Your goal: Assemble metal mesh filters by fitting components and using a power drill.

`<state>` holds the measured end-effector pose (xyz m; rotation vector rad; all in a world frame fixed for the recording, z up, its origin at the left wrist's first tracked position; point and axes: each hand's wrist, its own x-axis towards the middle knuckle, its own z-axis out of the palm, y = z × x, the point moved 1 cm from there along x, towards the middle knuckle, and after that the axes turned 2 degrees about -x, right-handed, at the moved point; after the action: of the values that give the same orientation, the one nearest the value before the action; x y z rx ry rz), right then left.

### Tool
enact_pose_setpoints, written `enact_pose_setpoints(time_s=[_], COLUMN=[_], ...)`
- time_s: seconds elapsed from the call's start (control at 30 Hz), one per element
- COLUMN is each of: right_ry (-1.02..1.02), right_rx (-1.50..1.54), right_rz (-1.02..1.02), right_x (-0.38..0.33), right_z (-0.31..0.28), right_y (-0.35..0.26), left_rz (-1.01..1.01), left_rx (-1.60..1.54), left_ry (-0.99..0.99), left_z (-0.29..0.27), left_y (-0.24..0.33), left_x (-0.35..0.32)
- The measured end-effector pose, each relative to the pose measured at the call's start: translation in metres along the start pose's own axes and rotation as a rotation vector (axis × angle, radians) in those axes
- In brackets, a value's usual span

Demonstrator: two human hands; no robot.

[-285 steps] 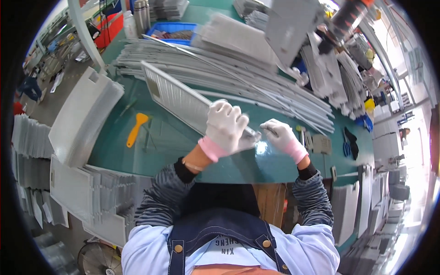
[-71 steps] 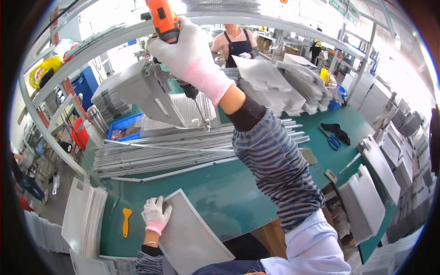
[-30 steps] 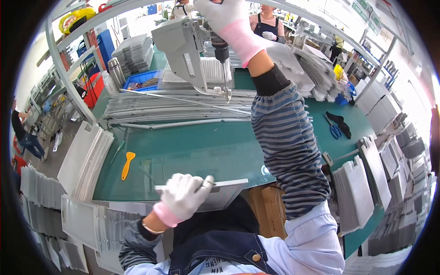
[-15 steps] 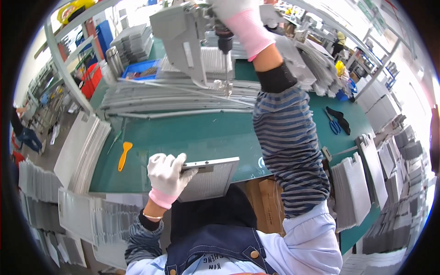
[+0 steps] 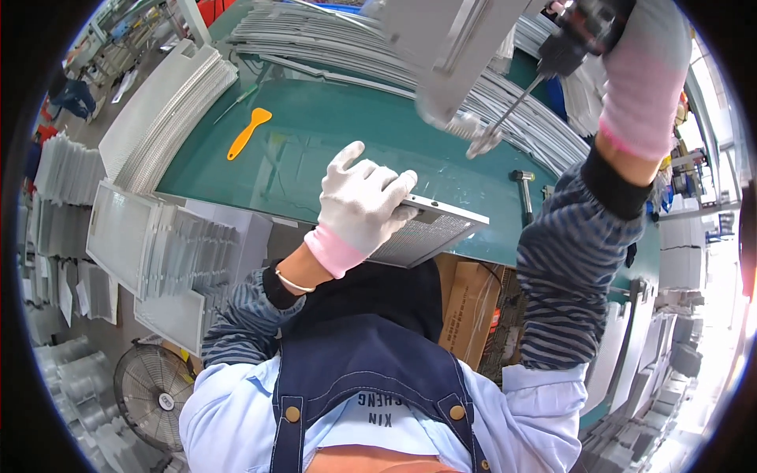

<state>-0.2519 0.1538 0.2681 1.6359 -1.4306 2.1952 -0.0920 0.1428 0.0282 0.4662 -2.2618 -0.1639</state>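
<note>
My left hand (image 5: 359, 201), in a white glove with a pink cuff, grips the left end of a framed metal mesh panel (image 5: 422, 232). Its forefinger sticks up, and the panel stands tilted at the table's near edge. High at the right, my gloved right hand (image 5: 646, 67) is wrapped around a black power driver (image 5: 564, 51) with a long thin bit. The fingers on the driver are partly cut off by the frame's edge. Beside the driver is a grey metal bracket (image 5: 453, 63), blurred, with a small metal fitting (image 5: 482, 143) at the bit's lower end.
A yellow scraper (image 5: 250, 134) lies on the green table (image 5: 303, 158). A hammer (image 5: 523, 193) rests near my right forearm. Long grey strips (image 5: 331, 43) are piled along the back. Mesh panels (image 5: 169, 118) stack at the left; a fan (image 5: 155, 394) stands on the floor below.
The view has shifted and turned. The driver and bracket now appear further right, and the hammer has come into sight. My left forefinger has lifted while the hand stays at the panel.
</note>
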Motion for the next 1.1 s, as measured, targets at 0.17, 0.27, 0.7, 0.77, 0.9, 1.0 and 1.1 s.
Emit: enact_pose_setpoints(time_s=[0.17, 0.27, 0.7, 0.77, 0.9, 1.0, 1.1], right_ry=[-0.019, -0.078, -0.083, -0.038, -0.111, -0.168, -0.190], right_rx=[0.068, 0.142, 0.159, 0.187, 0.239, 0.273, -0.110], right_rz=[0.178, 0.158, 0.176, 0.202, 0.086, 0.011, -0.198], right_x=[-0.041, -0.047, -0.051, -0.054, -0.034, -0.036, -0.058], right_z=[0.007, 0.003, -0.003, 0.005, -0.016, -0.033, -0.025], right_y=[0.010, 0.020, 0.032, 0.032, 0.066, 0.089, 0.095], left_rz=[-0.078, -0.080, -0.079, -0.074, -0.143, -0.188, -0.257], left_rx=[-0.040, 0.045, -0.082, -0.099, -0.172, -0.149, -0.136], left_ry=[0.126, 0.108, 0.208, 0.177, 0.065, 0.143, 0.098], left_z=[0.000, 0.001, 0.020, 0.025, 0.033, 0.037, 0.037], left_y=[0.005, 0.008, 0.006, 0.003, 0.003, 0.005, 0.003], left_x=[0.004, 0.004, 0.002, -0.002, -0.010, -0.014, -0.017])
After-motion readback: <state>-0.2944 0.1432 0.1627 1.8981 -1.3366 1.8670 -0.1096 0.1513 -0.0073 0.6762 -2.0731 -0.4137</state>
